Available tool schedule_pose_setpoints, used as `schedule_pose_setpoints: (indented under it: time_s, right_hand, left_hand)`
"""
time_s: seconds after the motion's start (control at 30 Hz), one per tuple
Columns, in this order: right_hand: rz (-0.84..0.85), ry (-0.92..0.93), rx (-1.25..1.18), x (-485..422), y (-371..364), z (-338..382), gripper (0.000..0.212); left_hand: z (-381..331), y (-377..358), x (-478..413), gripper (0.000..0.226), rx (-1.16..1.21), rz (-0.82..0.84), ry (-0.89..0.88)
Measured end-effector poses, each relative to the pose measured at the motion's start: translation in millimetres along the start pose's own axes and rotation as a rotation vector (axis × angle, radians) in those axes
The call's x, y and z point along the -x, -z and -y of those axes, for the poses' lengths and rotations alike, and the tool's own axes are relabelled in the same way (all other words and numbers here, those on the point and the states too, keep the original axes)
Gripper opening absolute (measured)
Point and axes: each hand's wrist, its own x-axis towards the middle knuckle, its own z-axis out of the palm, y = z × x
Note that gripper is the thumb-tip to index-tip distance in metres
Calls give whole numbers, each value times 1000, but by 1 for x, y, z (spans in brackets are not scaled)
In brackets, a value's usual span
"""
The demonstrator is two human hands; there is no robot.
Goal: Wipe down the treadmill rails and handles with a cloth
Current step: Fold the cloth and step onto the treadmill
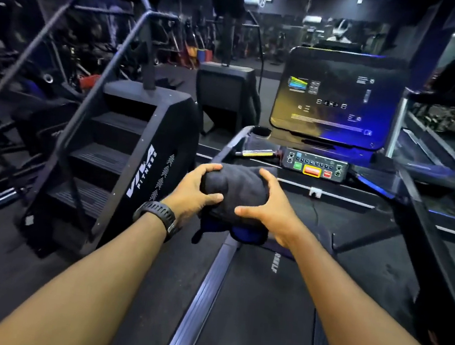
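Note:
A dark cloth (235,193) with a blue underside is bunched up in front of me, over the left handrail of the treadmill. My left hand (195,194), with a black watch on its wrist, grips the cloth's left side. From the right, my right hand (270,205) holds the cloth with curled fingers and thumb. The left handrail (224,152) runs from under the cloth up to the console. The right handrail (424,223) slopes down along the right side. The treadmill belt (262,304) lies below my arms.
The console has a big screen (331,96) and a button panel (315,165). A yellow-and-black object (256,153) lies on the console's left tray. A black stair-climber machine (127,146) stands close on the left. Another treadmill (440,134) is at the right.

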Motion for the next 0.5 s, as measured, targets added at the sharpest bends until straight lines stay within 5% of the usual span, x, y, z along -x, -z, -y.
schedule_pose_setpoints:
  time_s: [0.27,0.4,0.5]
  right_hand:
    - [-193,219,627,-78,-17,-12,35]
    - [-161,474,846,-104,-20,-15,56]
    - [13,438,911,-128,-31,-17,88]
  left_hand:
    - [15,16,-61,38,-419,-242,-140]
    - [22,23,-80,35,-421,-307,-121]
    - [30,22,-92,31,-454,-377,-90]
